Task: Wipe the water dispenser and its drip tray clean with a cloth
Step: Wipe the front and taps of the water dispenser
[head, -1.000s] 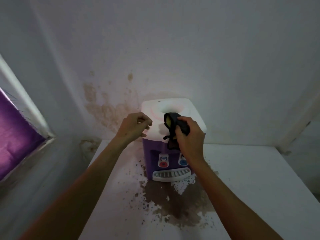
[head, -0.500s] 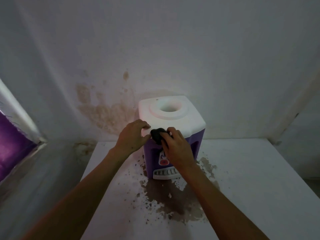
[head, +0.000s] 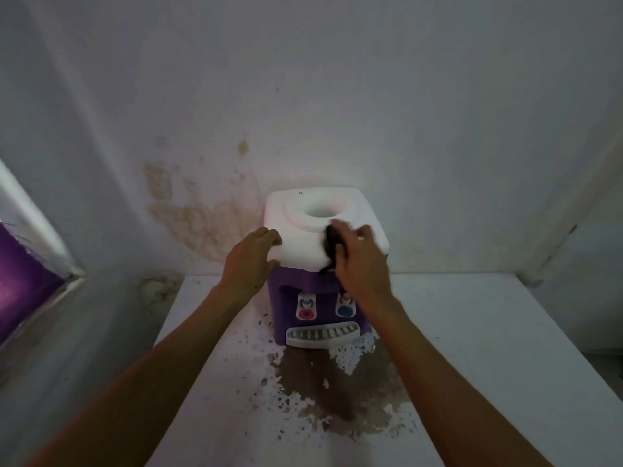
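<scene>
A small water dispenser (head: 303, 247) with a white top and purple body stands on a white table against the wall. Its white slotted drip tray (head: 322, 335) sits at the base, below a red and a blue tap. My left hand (head: 251, 261) grips the dispenser's front left top corner. My right hand (head: 359, 261) presses a dark cloth (head: 332, 246) onto the white top, just in front of the round opening; a tail of cloth hangs over the front edge. Motion blurs the right fingers.
The white table (head: 472, 348) carries a large brown patch (head: 333, 389) of stain or worn paint in front of the dispenser. Brown marks stain the wall (head: 202, 217) behind. A window ledge with purple material (head: 20, 281) lies at the left.
My right hand has moved the cloth from the front left edge of the top up and rightward toward the round opening. My left hand stays on the left corner.
</scene>
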A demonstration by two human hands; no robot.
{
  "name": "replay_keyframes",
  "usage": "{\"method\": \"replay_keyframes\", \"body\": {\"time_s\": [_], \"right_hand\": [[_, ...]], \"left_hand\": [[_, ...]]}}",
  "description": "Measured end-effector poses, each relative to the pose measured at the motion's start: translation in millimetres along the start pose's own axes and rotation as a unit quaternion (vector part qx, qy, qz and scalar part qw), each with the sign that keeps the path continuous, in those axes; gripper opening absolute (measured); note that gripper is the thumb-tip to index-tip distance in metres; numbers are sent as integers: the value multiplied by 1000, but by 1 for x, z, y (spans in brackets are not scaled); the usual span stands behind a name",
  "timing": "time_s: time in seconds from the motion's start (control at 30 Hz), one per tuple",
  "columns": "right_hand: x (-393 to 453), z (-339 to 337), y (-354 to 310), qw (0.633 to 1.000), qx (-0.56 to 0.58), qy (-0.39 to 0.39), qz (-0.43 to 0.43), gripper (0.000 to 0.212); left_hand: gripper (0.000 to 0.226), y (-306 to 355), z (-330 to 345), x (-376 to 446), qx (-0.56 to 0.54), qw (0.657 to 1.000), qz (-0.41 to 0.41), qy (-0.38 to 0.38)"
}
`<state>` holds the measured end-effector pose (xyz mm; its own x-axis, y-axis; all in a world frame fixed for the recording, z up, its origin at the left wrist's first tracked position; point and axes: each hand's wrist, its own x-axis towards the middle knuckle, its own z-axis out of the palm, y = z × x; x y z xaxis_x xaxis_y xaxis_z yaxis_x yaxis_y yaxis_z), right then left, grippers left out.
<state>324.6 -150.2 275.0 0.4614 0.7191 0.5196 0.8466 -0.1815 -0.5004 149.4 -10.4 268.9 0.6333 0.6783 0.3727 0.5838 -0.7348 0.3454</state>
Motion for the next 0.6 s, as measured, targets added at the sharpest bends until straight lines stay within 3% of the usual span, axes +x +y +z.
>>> {"method": "replay_keyframes", "body": {"time_s": [0.1, 0.23, 0.33, 0.5, 0.6], "right_hand": [[-1, 30, -29, 994, -44, -43, -90, 35], [-4, 50, -27, 989, -96, -39, -106, 28], [-5, 34, 5, 996, -74, 0, -53, 26], [-13, -6, 79, 992, -36, 52, 107, 24], [-16, -21, 90, 993, 0, 51, 110, 23]], "left_hand": [[42, -7, -2, 4, -8, 1000, 15, -7], [42, -9, -2, 7, 1, 1000, 16, -14], [43, -9, 0, 7, 3, 1000, 11, -17], [55, -1, 7, 5, 12, 1000, -11, 0], [55, 14, 12, 7, -12, 999, 18, 41]]}}
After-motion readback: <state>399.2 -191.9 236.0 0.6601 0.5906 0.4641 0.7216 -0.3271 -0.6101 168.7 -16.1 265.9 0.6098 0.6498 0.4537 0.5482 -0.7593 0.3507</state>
